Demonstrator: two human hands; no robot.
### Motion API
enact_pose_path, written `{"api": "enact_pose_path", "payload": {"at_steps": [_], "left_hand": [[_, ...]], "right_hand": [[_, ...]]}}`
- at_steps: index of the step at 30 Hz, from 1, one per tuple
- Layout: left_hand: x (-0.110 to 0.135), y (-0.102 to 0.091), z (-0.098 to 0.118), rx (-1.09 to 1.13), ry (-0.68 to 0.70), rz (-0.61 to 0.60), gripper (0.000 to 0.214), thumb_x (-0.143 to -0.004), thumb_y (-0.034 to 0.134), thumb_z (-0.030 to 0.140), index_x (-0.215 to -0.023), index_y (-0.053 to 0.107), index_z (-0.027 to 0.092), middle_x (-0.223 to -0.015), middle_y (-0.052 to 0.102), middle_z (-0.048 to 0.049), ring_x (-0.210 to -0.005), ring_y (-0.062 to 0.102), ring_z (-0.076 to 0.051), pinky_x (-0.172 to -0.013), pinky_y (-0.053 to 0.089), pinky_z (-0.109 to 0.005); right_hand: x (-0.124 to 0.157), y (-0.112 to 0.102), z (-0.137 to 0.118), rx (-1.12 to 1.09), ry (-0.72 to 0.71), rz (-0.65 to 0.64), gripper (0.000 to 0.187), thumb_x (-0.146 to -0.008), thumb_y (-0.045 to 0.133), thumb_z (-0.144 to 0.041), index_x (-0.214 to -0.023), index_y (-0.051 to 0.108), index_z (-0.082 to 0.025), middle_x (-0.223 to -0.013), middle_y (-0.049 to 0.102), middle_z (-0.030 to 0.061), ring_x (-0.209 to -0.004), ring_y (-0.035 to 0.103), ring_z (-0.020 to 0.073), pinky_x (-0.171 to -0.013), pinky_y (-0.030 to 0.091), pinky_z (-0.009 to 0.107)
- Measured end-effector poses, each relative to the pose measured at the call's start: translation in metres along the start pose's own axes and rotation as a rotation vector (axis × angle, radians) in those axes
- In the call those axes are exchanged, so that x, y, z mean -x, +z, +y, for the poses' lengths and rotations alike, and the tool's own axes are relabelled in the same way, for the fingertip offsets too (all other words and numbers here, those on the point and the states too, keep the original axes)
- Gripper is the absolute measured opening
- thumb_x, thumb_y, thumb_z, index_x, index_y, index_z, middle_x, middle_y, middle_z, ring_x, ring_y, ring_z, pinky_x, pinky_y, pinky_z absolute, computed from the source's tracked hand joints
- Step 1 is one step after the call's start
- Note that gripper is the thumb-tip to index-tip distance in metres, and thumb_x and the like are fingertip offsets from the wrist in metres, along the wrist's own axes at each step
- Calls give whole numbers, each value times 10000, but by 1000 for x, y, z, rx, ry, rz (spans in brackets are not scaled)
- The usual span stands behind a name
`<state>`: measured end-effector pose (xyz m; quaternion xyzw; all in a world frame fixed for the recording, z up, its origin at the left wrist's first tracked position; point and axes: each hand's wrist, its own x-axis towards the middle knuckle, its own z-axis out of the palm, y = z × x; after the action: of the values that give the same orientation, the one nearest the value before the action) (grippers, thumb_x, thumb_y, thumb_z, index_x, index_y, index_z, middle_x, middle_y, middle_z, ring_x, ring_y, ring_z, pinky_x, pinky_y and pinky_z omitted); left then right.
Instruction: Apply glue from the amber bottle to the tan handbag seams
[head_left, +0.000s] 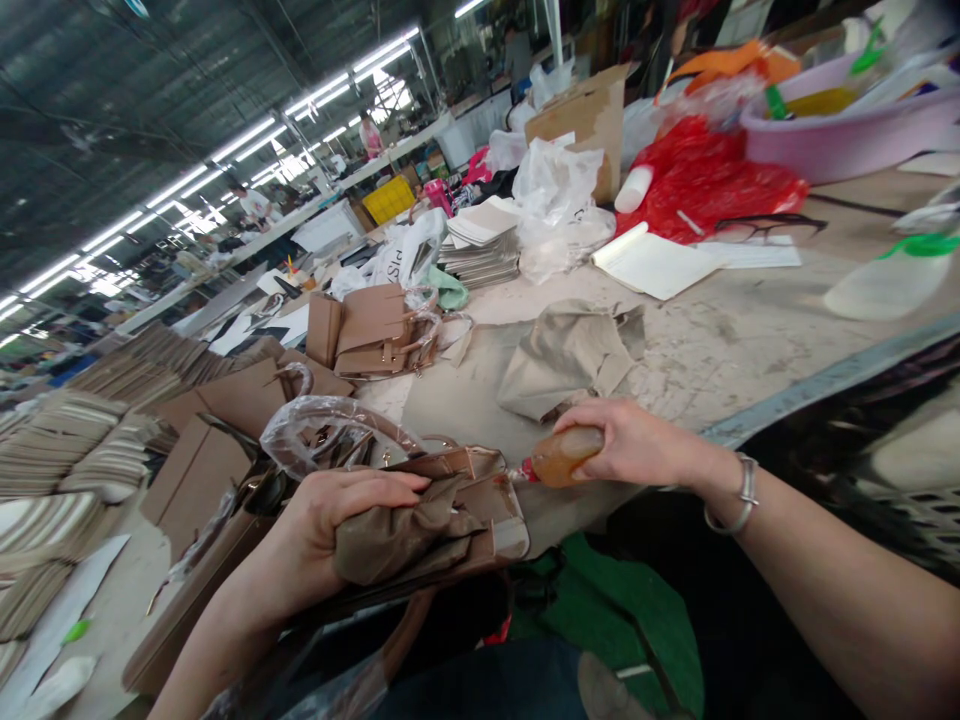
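Observation:
My left hand (326, 525) grips the brown handbag (480, 505) at the table's near edge, its fingers pressed onto the bunched olive-brown lining (390, 535). The bag lies tilted, with a plastic-wrapped handle (300, 425) arching up behind it. In my right hand (622, 440) is a squeeze bottle (566, 455) of amber liquid, held sideways with its red nozzle pointing left. The nozzle's tip is at the bag's right end; whether it touches the edge I cannot tell. Just beyond the bottle lies a crumpled beige cloth (566, 355).
Brown handbags (375, 330) and stacks of cut panels (60, 440) crowd the left. Behind are a red plastic bag (697, 175), a pink basin (855, 130), white sheets (660, 260) and eyeglasses (772, 228). A green-capped bottle (885, 285) lies right, near the metal table edge (840, 370).

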<state>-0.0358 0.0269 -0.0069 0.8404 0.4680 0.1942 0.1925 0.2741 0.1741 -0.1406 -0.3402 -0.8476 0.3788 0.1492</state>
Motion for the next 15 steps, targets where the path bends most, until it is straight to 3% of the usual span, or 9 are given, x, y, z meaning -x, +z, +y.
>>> {"api": "enact_pose_path", "payload": {"at_steps": [4, 10, 15], "left_hand": [[-1, 0, 1, 13, -32, -5, 241, -806, 719, 219, -1044, 731, 244, -1063, 805, -64, -920, 779, -220, -789, 613, -245], [7, 5, -3, 60, -44, 1, 269, -805, 719, 197, -1073, 725, 228, -1095, 795, -95, -956, 772, -235, -831, 611, -280], [10, 8, -4, 44, -69, -12, 247, -799, 726, 198, -1045, 726, 207, -1110, 788, -115, -992, 764, -249, -857, 609, -321]], "right_hand": [[-4, 4, 5, 56, -12, 99, 396, -684, 762, -250, -1076, 723, -211, -1069, 690, 53, -972, 640, 235, -861, 499, 339], [-3, 5, 8, 14, -19, -1, 391, -646, 782, -272, -1032, 732, -238, -1030, 694, 24, -910, 646, 222, -823, 517, 337], [-5, 9, 17, -11, -27, 123, 452, -657, 743, -263, -1107, 715, -227, -1092, 713, 33, -1008, 656, 252, -898, 523, 365]]}}
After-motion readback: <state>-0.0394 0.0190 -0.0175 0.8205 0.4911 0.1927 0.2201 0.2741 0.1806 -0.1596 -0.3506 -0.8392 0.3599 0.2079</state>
